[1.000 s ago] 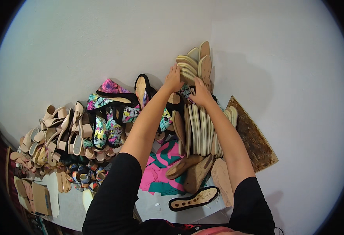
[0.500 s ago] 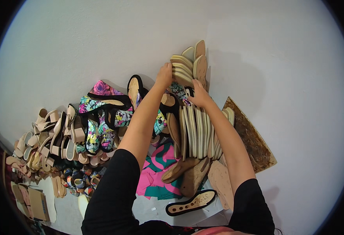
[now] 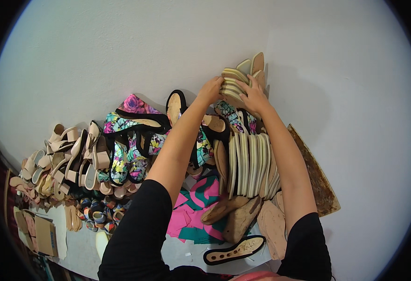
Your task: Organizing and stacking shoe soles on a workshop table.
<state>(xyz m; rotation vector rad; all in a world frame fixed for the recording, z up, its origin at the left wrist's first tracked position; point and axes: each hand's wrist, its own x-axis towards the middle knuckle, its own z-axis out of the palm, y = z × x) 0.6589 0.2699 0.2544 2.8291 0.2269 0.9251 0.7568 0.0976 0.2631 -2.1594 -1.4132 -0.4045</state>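
Note:
My left hand [image 3: 210, 90] and my right hand [image 3: 253, 95] both reach up to a small stack of beige shoe insoles [image 3: 233, 83] leaning against the pale wall. The left hand grips the stack's left end, and the right hand presses on its lower right side. Two more beige soles [image 3: 257, 63] stand upright just behind the stack. Under my hands lie floral-patterned sandals with black trim [image 3: 236, 117]. A row of beige insoles [image 3: 250, 164] stands on edge below my right forearm.
Colourful floral sandals [image 3: 130, 140] and beige strappy sandals [image 3: 65, 154] crowd the left. Pink and green fabric pieces [image 3: 196, 206], tan soles [image 3: 238, 218] and a black-rimmed sole [image 3: 233, 250] lie near me. A rusty brown board [image 3: 315, 178] leans at right.
Both hands have shifted slightly higher and closed in around the stack of beige insoles at the wall.

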